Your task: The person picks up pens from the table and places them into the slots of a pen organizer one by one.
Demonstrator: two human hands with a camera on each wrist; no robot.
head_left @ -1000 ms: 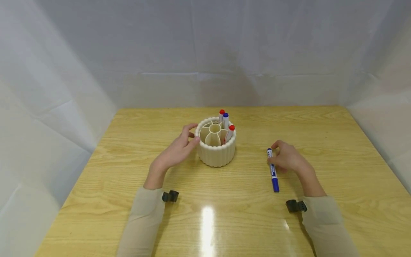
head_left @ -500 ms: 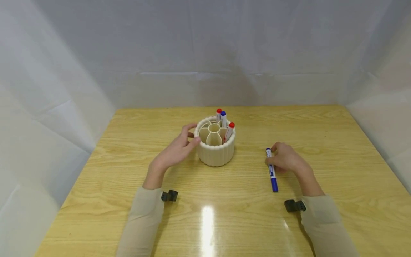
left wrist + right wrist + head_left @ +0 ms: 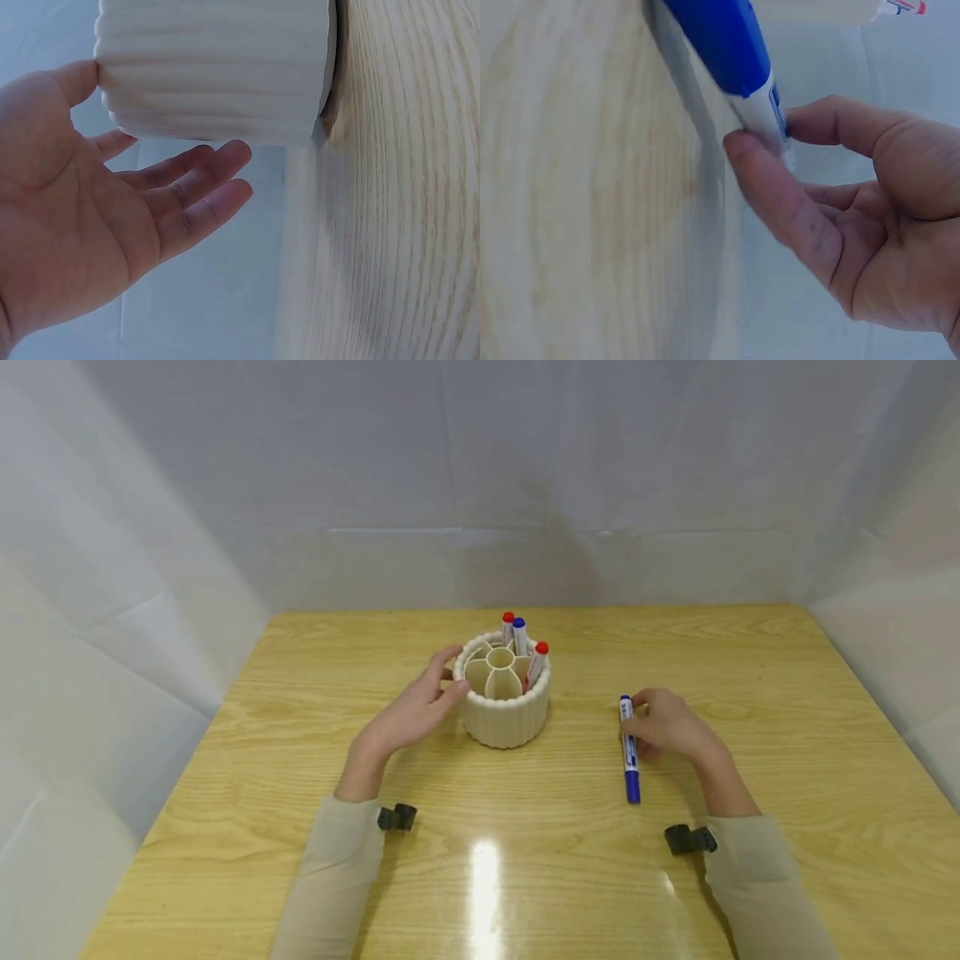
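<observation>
Left to right on the wooden counter: the left hand, fingers relaxed and nearly straight, rests against the left wall of a ribbed cream pen holder, thumb at the rim. The holder stands upright at mid-counter; two red-capped markers and one blue-capped marker stand in its far and right compartments. Well apart to the right, the right hand pinches the white barrel of a blue marker between thumb and curled fingers, its blue cap pointing toward the person.
</observation>
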